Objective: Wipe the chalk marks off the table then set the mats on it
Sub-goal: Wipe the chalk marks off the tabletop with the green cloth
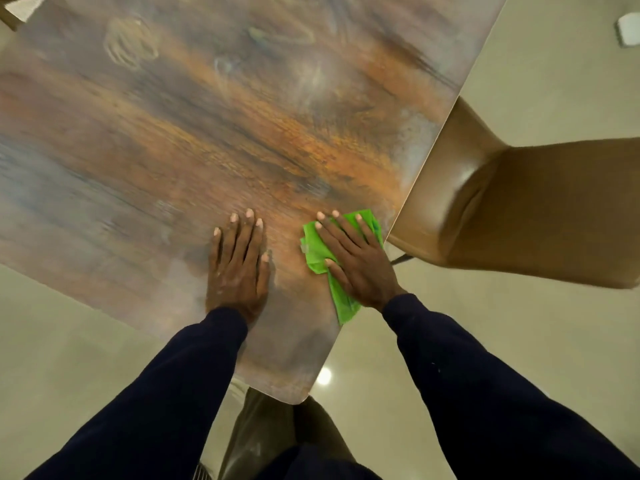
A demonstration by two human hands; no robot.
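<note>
Chalk marks (131, 43) lie on the far part of the surface (156, 161), a looped pale scribble at 11 o'clock from the hands and fainter smudges towards 12 o'clock; blur hides their exact outlines. The left hand (239, 265) lies flat on the bare surface, fingers straight and together, holding nothing. At its 3 o'clock, the right hand (353, 258) presses a green cloth (313, 249) down with straight, spread fingers, not curled round it. The cloth sits right at the surface's edge, one end poking over it, with a tan chair (519, 209) just beyond. No mats are in view.

The likeliest slip is the cloth sliding off that edge, since only flat pressure holds it. A dry pass may also smear the chalk instead of lifting it. The marks are well away from the hands, so a long reach could lighten the pressure and leave streaks. The left palm might pick up dust and print it elsewhere.
</note>
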